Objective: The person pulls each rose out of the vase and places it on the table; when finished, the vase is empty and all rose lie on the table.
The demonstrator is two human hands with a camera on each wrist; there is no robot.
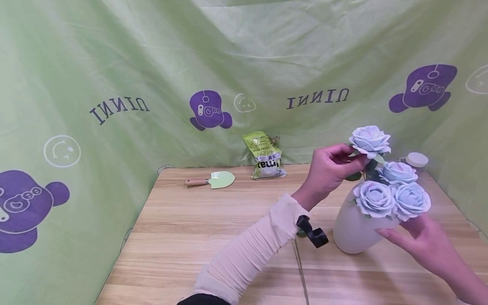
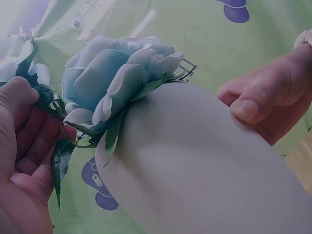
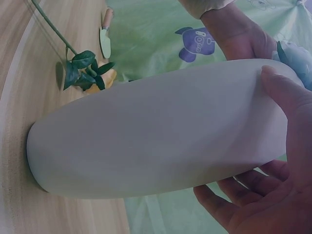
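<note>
In the head view, a pale blue artificial rose rises above the white vase. My left hand pinches it just below the bloom, where green leaves hang in the left wrist view. Three more blue roses, one at the front, sit clustered at the vase's mouth, which they hide. With thumb and fingers spread round the upper side of the vase, my right hand holds it; the right wrist view shows the thumb on one side and the fingers on the other. The vase's base meets the tabletop.
Left of the vase, a long stem lies on the wooden table, its leaves beside something orange-yellow partly hidden by the vase. Farther back are a small green trowel and a green-and-white bag. A white round object shows behind the roses.
</note>
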